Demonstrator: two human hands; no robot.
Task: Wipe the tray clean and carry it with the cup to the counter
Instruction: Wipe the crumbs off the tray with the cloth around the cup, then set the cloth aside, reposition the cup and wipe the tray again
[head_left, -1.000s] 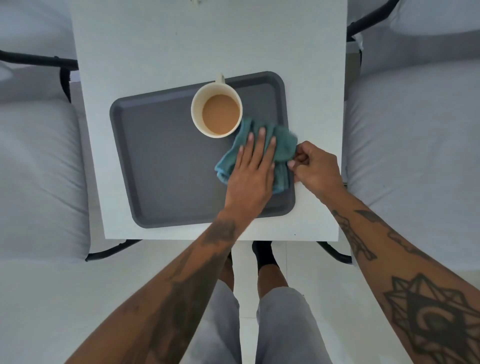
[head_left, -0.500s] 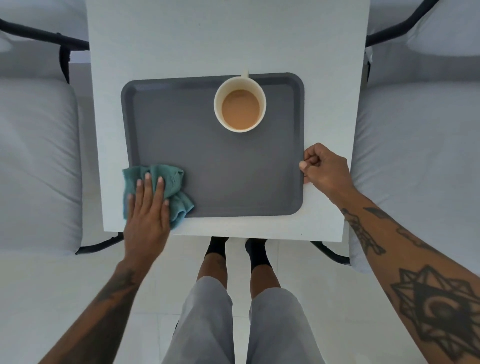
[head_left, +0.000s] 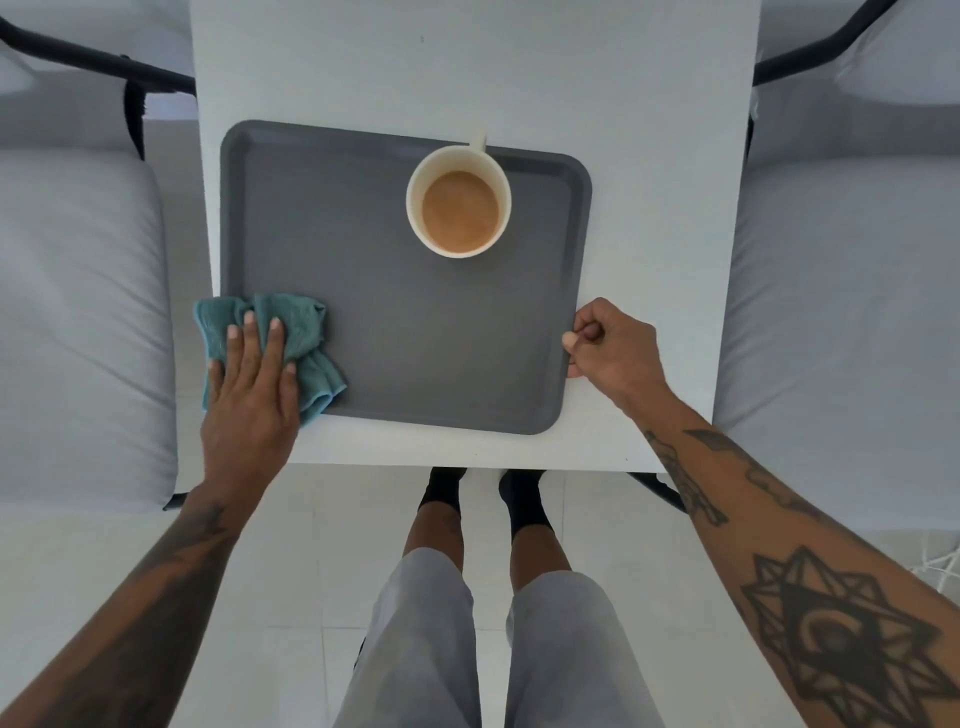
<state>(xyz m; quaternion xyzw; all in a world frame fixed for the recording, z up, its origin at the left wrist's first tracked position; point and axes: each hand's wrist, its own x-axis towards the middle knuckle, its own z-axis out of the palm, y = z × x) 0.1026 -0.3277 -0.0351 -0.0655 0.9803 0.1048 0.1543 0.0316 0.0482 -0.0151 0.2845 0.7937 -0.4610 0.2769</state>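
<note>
A dark grey tray (head_left: 415, 322) lies flat on a white table (head_left: 649, 156). A cream cup (head_left: 459, 201) full of light brown drink stands on the tray's far right part, handle pointing away. My left hand (head_left: 249, 400) presses flat on a teal cloth (head_left: 306, 332) at the tray's near left corner; the cloth overlaps the tray's left rim and the table. My right hand (head_left: 613, 353) is closed on the tray's right rim, near its front corner.
Grey cushioned seats (head_left: 78, 322) with black frames flank the table on the left and on the right (head_left: 841, 312). My legs in grey shorts (head_left: 493, 649) and black socks stand on white floor tiles at the table's near edge.
My left hand swept the cloth from beside the cup across to the tray's near left corner. My right hand kept its hold on the right rim. The cup stayed put.
</note>
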